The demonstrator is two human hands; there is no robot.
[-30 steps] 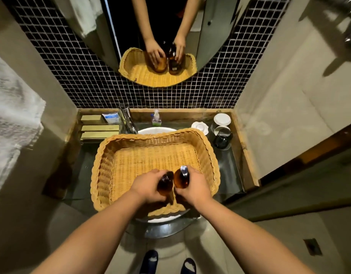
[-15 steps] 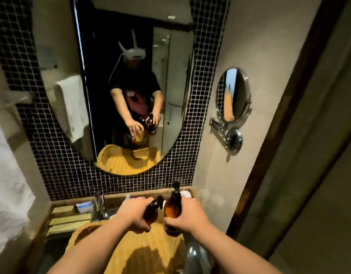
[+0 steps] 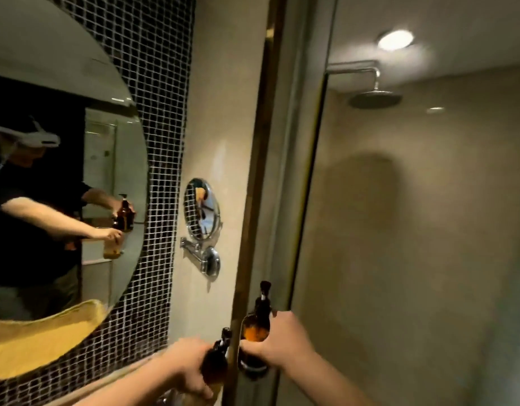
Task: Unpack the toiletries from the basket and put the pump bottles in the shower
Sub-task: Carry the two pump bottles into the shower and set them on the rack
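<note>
Shower-side: pump bottles (image 3: 254, 329) upright, pumps up

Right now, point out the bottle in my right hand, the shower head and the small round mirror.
bottle (image 3: 255, 329): head view, on its amber shoulder above the fingers.
shower head (image 3: 375, 100): head view, on the round disc's underside.
small mirror (image 3: 201, 209): head view, on the middle of its glass.
</note>
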